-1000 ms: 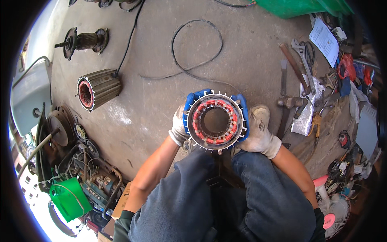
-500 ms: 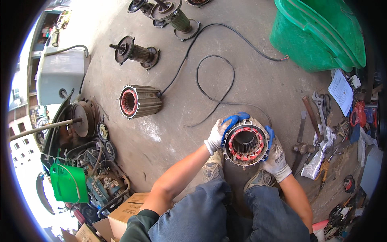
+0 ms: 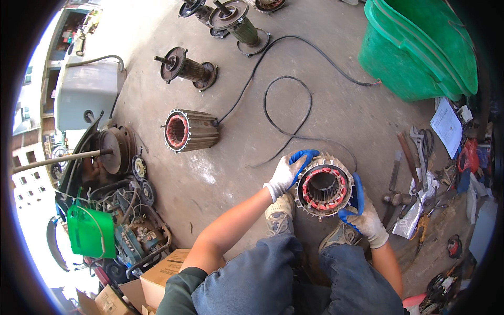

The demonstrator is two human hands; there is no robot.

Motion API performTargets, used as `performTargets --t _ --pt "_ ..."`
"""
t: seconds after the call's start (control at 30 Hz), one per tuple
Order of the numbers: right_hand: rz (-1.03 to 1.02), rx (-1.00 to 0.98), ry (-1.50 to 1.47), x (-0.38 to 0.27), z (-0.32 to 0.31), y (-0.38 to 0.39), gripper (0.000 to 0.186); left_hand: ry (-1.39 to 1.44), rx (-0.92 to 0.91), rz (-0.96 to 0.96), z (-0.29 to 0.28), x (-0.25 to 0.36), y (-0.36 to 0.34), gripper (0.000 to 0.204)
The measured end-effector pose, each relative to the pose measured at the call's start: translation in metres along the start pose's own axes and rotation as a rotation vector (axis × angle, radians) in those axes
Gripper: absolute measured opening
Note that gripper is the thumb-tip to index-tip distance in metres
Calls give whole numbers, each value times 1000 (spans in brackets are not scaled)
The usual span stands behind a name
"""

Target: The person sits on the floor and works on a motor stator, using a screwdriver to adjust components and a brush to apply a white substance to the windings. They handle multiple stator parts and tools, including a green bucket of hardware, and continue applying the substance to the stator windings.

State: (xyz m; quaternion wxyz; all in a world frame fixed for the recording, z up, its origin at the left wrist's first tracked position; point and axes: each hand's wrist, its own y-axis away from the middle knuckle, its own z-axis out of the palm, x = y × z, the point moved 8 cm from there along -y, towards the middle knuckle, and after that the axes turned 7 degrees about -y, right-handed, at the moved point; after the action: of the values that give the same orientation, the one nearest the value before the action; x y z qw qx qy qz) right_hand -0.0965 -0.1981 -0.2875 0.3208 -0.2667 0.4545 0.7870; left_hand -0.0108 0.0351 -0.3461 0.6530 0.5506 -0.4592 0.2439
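A finned motor stator (image 3: 313, 206) with a ring of red-wrapped windings stands between my feet, its round bore facing up. My left hand (image 3: 287, 173), in a white glove with blue fingertips, is at its upper-left side, thumb and fingers spread along the fins. On the right side, my right hand (image 3: 366, 214) wears the same kind of glove; its thumb and fingers are apart in a loose curve beside the casing. Whether the fingertips still touch the fins is hard to make out. A thin black cable (image 3: 308, 107) loops over the floor behind the stator.
Ahead lie a second stator (image 3: 202, 132) on its side and several rotors with end covers (image 3: 189, 69). A green tub (image 3: 404, 58) stands far right. Hammers, an adjustable wrench (image 3: 418, 144) and paper lie on the right. Machinery (image 3: 142, 226) and cardboard boxes (image 3: 163, 270) crowd the left.
My fingers have loosened from around the stator, and the right thumb and fingers have opened apart. The whole scene has shifted slightly right in view.
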Motion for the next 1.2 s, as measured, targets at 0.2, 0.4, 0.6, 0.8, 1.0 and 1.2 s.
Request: performTargets --t 0.2,0.4,0.6,0.8,1.0,1.2 --pt "-128 85 281 -6 9 -7 104 -172 90 -28 -8 -5 12 31" --pt "-5 158 513 3 -5 0 105 41 110 -56 -18 -22 42 37" --pt "-59 138 -73 13 -31 -6 100 -391 73 123 -16 23 50 67" --pt "93 66 467 44 -63 4 116 -1068 116 502 38 134 61 75" --pt "-95 16 472 78 -53 -29 109 -898 -67 311 94 109 75 86" --pt "85 -29 570 84 -33 -35 99 -1190 -122 306 85 94 80 108"
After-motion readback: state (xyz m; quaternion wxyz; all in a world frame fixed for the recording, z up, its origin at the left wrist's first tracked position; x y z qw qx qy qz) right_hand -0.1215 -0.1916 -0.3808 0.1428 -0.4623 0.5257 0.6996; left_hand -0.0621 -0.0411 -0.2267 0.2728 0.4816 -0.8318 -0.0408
